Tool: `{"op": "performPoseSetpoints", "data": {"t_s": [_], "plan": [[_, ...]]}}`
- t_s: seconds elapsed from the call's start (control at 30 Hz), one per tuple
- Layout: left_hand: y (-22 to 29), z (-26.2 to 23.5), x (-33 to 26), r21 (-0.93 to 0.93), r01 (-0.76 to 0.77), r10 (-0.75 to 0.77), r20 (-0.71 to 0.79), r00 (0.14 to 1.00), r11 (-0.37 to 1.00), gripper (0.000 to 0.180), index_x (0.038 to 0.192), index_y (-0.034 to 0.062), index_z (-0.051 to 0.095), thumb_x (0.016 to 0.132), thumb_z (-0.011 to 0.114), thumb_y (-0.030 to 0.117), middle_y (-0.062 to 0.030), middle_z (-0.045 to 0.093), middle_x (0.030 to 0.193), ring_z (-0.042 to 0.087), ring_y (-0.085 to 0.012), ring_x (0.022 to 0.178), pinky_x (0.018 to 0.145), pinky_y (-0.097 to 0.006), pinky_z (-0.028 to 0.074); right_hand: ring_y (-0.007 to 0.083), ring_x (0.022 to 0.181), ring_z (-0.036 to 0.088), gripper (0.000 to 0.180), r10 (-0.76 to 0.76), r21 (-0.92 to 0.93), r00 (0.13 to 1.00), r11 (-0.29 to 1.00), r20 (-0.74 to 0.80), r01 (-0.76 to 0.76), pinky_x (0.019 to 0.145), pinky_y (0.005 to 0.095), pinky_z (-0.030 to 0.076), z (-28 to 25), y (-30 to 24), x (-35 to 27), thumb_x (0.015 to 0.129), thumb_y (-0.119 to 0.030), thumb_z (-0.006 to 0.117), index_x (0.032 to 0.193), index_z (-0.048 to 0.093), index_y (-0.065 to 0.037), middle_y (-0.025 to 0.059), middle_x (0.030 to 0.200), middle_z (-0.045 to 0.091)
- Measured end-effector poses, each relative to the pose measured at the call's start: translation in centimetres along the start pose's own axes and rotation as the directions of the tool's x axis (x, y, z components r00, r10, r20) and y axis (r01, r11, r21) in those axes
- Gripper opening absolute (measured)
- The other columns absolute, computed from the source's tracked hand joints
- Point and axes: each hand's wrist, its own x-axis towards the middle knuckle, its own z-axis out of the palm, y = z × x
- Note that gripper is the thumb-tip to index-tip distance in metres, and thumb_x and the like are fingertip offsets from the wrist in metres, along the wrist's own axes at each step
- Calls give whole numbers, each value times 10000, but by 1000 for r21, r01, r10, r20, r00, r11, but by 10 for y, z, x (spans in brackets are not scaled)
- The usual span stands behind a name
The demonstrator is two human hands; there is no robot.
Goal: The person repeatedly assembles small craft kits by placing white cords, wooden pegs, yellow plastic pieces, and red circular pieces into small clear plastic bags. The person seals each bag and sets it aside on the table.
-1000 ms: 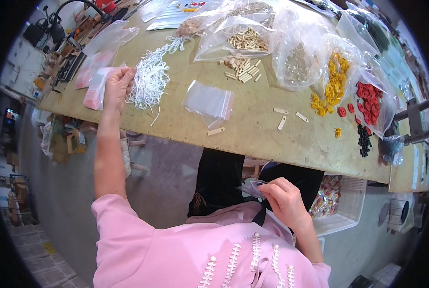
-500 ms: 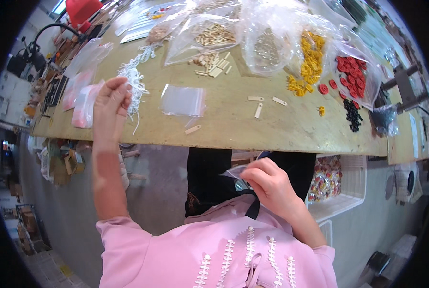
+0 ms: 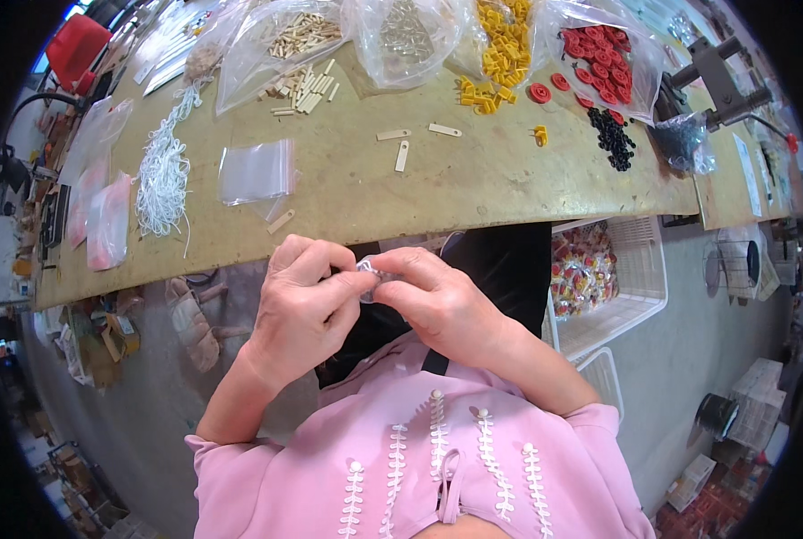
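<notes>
My right hand (image 3: 442,296) pinches a small clear plastic bag (image 3: 368,280) above my lap, just in front of the table's near edge. Against the bag, the closed fingertips of my left hand (image 3: 304,301) meet those of the right. Something white shows at the bag, but what the left fingers hold is hidden. On the table beyond lie a stack of clear zip bags (image 3: 256,172), a heap of white strings (image 3: 161,175) and a single flat wooden piece (image 3: 281,222). Several similar wooden pieces (image 3: 402,156) with holes lie farther right.
Along the back are wooden sticks (image 3: 304,90), yellow plastic parts (image 3: 505,45), red wheels (image 3: 597,65) and small black rings (image 3: 614,141). A dark metal fixture (image 3: 720,81) stands at the right. Below the table, a white crate (image 3: 655,278) holds packed small bags.
My left hand has come from beside the string heap down to the bag at my right hand. The right hand has moved left and up. The view has shifted toward the right.
</notes>
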Motion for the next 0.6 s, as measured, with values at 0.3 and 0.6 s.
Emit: {"op": "performPoseSetpoints", "data": {"t_s": [0.3,0.6], "plan": [[-13,-18,-5,113,7,-90,754,651,994,124,910,84,723,848,740,190,-102,701,746,712,-326,723,664,-451,543,358,1198,644,233,-112,42,980,993,161,107,969,399,589,13,-11,1,825,-17,693,1045,647,45,196,1220,642],[-165,-48,68,-138,596,-598,27,801,791,314,1208,-37,725,957,661,141,-91,723,1019,662,-158,961,855,-326,531,364,1182,674,228,44,-38,996,998,81,-41,933,408,616,5,0,-11,846,51,703,1069,667,18,193,1272,669]]}}
